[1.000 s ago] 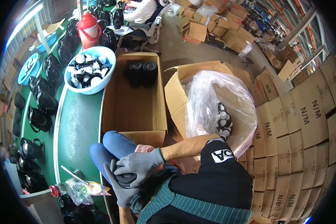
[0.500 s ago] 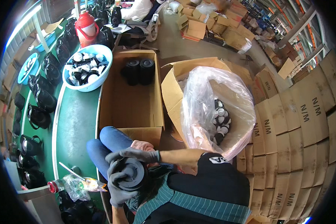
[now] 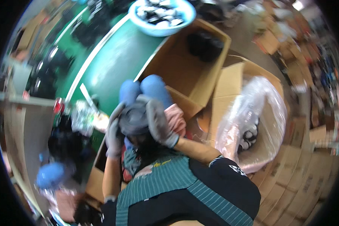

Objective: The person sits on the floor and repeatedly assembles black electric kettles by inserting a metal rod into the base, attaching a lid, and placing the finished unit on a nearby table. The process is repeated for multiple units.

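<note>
- Head view: the black round part [image 3: 133,119] is held between the two gloved hands, just above the lap and near the knees [image 3: 154,88], its ringed face turned upward.
- Left hand [image 3: 115,133]: grasping the part from its left side, the fingers reaching up along the edge; the part lies directly to the right of this hand, touching it.
- Right hand [image 3: 157,121]: curved around the right side of the same part, grasping it, fingers pointing away from the body; the part lies directly to its left.
- Below the ringed face, a dark shape is too blurred to tell apart from the part.
- A pink cloth [image 3: 176,119] lies just beside the right hand.
- Left of the hands, on the green tabletop [image 3: 113,56], are a clear plastic bag [image 3: 82,118] and a white stick [image 3: 87,96].
- Beyond the knees stands an open cardboard box [image 3: 173,69], with dark pieces [image 3: 203,46] at its far end.
- Farther right, a second box [image 3: 228,84] holds a clear liner [image 3: 273,116] with black-and-white parts [image 3: 248,138].
</note>
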The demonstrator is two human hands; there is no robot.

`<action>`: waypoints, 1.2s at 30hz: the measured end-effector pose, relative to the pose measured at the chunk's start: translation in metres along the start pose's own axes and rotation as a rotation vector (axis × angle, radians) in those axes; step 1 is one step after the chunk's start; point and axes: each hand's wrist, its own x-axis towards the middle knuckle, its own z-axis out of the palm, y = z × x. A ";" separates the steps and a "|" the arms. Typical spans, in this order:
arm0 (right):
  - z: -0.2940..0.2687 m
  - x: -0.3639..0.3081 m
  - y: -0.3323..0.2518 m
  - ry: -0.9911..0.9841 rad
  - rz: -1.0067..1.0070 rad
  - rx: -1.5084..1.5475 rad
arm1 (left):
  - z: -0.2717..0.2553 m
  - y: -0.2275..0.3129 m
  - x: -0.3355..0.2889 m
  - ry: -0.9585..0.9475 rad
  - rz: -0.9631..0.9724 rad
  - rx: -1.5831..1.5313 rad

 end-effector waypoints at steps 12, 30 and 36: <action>-0.048 0.074 0.099 0.010 0.147 0.609 | -0.026 -0.038 0.068 0.556 0.210 0.120; -0.049 0.037 0.035 -0.819 0.169 0.022 | 0.013 -0.043 0.046 0.038 0.067 0.132; -0.066 -0.028 0.048 -0.395 0.313 0.309 | 0.017 0.014 -0.018 -0.317 0.293 0.627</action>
